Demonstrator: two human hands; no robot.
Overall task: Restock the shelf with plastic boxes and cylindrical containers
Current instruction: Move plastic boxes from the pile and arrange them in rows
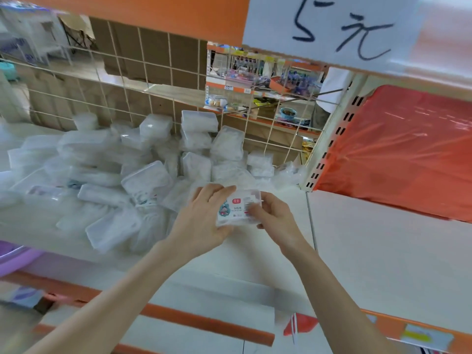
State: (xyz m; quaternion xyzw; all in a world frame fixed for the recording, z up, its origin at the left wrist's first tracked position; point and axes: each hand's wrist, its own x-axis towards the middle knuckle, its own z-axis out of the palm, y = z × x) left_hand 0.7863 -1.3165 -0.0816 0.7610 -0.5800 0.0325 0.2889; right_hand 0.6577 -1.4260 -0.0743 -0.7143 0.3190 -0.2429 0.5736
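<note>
white sign reads "5元"

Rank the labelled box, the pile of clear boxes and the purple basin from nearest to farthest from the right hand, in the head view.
1. labelled box, held in the right hand.
2. pile of clear boxes, just left of it.
3. purple basin, far left edge.

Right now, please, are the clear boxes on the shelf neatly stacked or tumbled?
Tumbled: the boxes lie tilted at mixed angles in a loose heap.
</note>
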